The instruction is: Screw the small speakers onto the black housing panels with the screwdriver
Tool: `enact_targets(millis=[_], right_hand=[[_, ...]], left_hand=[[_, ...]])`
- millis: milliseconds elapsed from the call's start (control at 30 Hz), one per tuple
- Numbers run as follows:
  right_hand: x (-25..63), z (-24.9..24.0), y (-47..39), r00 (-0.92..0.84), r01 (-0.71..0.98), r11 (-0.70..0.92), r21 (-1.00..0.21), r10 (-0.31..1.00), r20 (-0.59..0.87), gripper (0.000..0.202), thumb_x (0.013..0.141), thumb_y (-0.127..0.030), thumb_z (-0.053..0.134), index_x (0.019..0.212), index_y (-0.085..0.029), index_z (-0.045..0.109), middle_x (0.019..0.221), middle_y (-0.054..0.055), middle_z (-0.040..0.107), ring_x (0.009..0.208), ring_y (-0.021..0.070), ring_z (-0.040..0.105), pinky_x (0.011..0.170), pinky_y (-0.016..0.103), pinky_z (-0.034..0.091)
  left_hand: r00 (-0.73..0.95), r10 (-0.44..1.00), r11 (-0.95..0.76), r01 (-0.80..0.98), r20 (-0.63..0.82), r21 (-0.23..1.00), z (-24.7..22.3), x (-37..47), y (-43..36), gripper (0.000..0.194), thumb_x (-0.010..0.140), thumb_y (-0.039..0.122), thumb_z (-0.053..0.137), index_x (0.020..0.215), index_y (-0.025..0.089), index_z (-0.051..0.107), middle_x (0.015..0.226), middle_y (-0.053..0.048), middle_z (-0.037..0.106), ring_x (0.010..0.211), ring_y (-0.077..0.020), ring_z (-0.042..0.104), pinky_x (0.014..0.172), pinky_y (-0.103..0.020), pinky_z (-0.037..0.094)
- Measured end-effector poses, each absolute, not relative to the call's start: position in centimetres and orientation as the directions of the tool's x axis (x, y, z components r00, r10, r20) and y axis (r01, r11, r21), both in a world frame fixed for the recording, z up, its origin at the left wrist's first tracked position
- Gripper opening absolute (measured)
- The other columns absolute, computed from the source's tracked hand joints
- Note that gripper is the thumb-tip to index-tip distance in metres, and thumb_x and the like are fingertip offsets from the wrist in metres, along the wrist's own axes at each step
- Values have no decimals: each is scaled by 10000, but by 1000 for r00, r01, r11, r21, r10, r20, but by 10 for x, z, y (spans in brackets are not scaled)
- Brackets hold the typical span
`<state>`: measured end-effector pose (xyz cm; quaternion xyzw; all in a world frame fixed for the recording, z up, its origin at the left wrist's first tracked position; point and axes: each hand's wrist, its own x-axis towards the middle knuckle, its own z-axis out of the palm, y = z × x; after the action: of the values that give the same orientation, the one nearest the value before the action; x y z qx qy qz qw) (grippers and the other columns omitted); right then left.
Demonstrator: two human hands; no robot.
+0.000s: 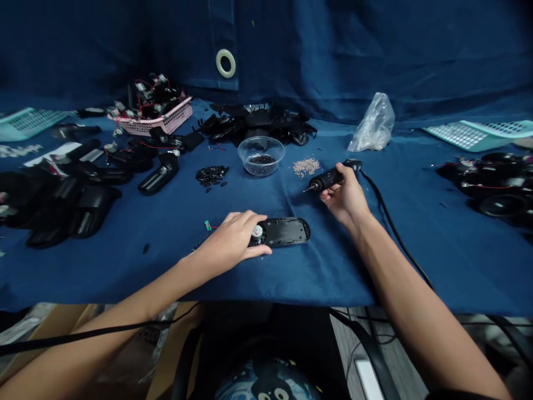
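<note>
My left hand is closed over the left end of a long black plastic housing lying on the blue cloth. A round silvery motor shows in the housing between thumb and fingers. A small green circuit board on a wire sticks out beyond the hand. My right hand is wrapped round a black electric screwdriver, its bit pointing left, held near a pile of small silvery screws. The bit is apart from both screws and housing.
A clear bowl of small black parts stands behind, beside a pile of black pieces. Black housings crowd the left, near a pink basket of wired motors. A plastic bag stands back right. The screwdriver's cord runs rightward.
</note>
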<state>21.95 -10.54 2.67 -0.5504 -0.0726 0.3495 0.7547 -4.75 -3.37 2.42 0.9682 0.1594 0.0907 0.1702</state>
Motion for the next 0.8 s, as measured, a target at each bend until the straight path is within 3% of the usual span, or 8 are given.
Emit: enact_targets(millis=[133, 267, 333, 433, 533, 600, 700, 800], right_hand=[[217, 30, -106, 727, -477, 179, -861, 631, -271, 297, 807, -428, 582, 708, -195, 427, 545, -22, 478, 406, 66, 410, 338, 169, 330], [219, 32, -109, 744, -465, 192, -864, 613, -264, 297, 796, -412, 591, 700, -202, 404, 529, -36, 442, 389, 65, 379, 329, 174, 309], [220, 33, -109, 744, -460, 189, -868, 615, -261, 297, 803, -418, 578, 700, -204, 400, 532, -37, 434, 388, 64, 366, 329, 175, 301], [219, 36, -112, 745, -443, 188, -877, 621, -243, 286, 818, -417, 554, 702, -205, 401, 544, -39, 417, 395, 62, 353, 336, 178, 286], [216, 39, -116, 754, -426, 200, -882, 618, -225, 269, 829, -385, 544, 685, -204, 406, 543, -35, 402, 415, 67, 351, 348, 184, 278], [215, 40, -119, 761, -414, 204, -887, 612, -215, 264, 829, -366, 548, 670, -203, 415, 536, -27, 400, 430, 73, 357, 359, 192, 284], [216, 40, -122, 784, -390, 204, -898, 585, -207, 259, 813, -361, 567, 664, -204, 425, 535, -20, 407, 439, 81, 363, 369, 203, 290], [216, 40, -123, 781, -372, 188, -909, 592, -197, 257, 798, -387, 579, 683, -202, 442, 551, -10, 437, 442, 88, 381, 372, 215, 296]], left_hand=[[891, 333, -936, 272, 310, 222, 28, -68, -35, 567, 861, 547, 562, 1305, 214, 447, 1275, -64, 565, 1219, -225, 494, 1116, -427, 261], [582, 661, -724, 660, 473, 200, 28, -138, -21, 269, 920, 442, 524, 1054, 213, 563, 1003, -46, 634, 1012, -222, 585, 990, -422, 370], [443, 790, -561, 801, 424, 210, 21, -173, -9, 371, 887, 512, 530, 1100, 210, 555, 983, -62, 611, 940, -243, 595, 906, -418, 438], [369, 892, -426, 880, 262, 209, 8, -202, 3, 476, 861, 575, 487, 1144, 200, 565, 1036, -96, 584, 902, -264, 609, 888, -445, 475], [369, 917, -397, 875, 151, 276, 7, -206, 4, 379, 901, 505, 405, 1069, 220, 589, 1015, -87, 580, 942, -267, 614, 939, -443, 477], [398, 910, -412, 847, 114, 334, 11, -205, 0, 277, 916, 456, 392, 1049, 299, 578, 999, -42, 584, 962, -262, 615, 953, -448, 478], [397, 909, -414, 822, 128, 390, 22, -205, -4, 164, 917, 437, 419, 1005, 411, 555, 1015, 29, 589, 991, -257, 606, 944, -470, 475], [391, 893, -448, 815, 223, 367, 38, -189, 3, 150, 932, 427, 427, 1012, 383, 546, 1054, 33, 582, 976, -234, 598, 944, -445, 470]])
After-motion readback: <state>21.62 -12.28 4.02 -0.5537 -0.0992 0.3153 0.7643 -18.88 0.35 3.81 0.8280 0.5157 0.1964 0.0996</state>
